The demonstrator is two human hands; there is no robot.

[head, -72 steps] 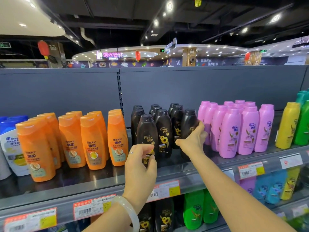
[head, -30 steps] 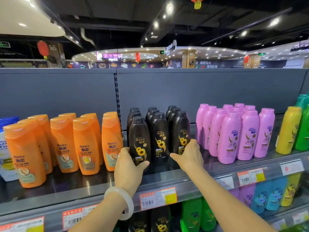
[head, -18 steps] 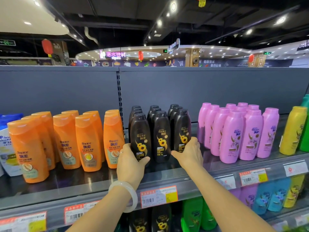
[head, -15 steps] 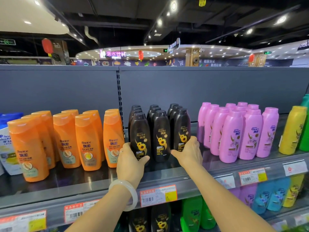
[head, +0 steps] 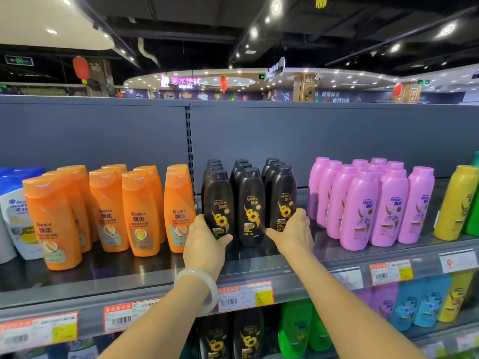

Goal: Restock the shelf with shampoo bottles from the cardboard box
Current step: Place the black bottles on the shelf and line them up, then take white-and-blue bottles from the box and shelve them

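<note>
Three rows of black shampoo bottles with sunflower labels stand in the middle of the grey shelf (head: 129, 278). My left hand (head: 204, 246) grips the base of the front left black bottle (head: 217, 200), thumb across its front. My right hand (head: 294, 235) grips the base of the front right black bottle (head: 283, 195) from its right side. The front middle black bottle (head: 251, 203) stands between them, untouched. All three labels face forward. The cardboard box is out of view.
Orange bottles (head: 140, 213) stand just left of the black ones, pink bottles (head: 363, 208) just right, yellow and green ones (head: 458, 203) at the far right. A white and blue bottle (head: 15, 218) is at the far left. A lower shelf holds more bottles (head: 295, 330).
Both hands dropped from the bottles' upper parts to the bases of the two outer front black bottles. The front row now stands lined up, labels forward. Over the last half second hardly anything moved.
</note>
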